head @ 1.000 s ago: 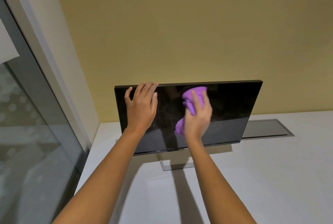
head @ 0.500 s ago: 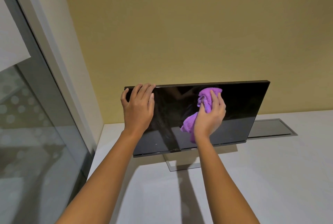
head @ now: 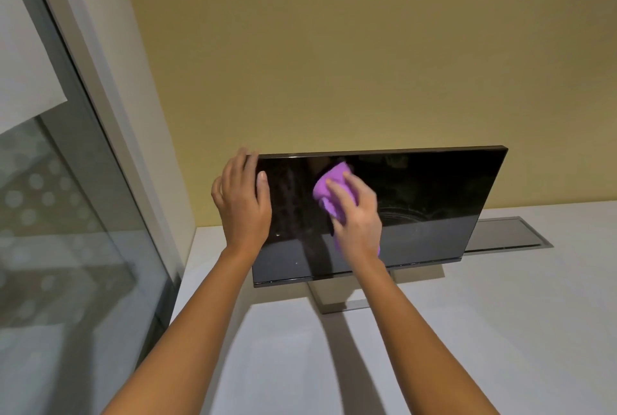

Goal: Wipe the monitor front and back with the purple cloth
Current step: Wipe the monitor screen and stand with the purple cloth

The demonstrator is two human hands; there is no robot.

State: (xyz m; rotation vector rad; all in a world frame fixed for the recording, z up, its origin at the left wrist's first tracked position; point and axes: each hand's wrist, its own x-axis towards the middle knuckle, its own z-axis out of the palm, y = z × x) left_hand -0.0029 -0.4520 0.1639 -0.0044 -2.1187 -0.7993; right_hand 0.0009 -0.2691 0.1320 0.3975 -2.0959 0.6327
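The monitor (head: 417, 201) stands upright on its thin metal stand (head: 337, 301) toward the back of a pale grey table (head: 500, 331), its dark screen facing the person and leaning back a little. The person's left hand (head: 242, 207) grips the screen's upper left corner: the fingers curl over the top and side edge, and the thumb lies flat on the glass just inside the corner. The right hand (head: 359, 224) is on the front of the screen, left of centre and close beside the left hand without touching it. Its fingers are bent over a bunched purple cloth (head: 329, 189), holding the wad and pressing it flat against the glass. Most of the cloth shows above and to the left of the fingertips, high on the screen, and a small scrap pokes out beside the wrist. This hand is slightly blurred. Faint curved smears show on the screen to the right of the cloth. Behind the monitor, a long metal flap (head: 500, 234) is set flush into the table against a mustard-yellow wall (head: 334, 47). To the left, a framed glass partition (head: 66, 231) carries a dotted frosted pattern.
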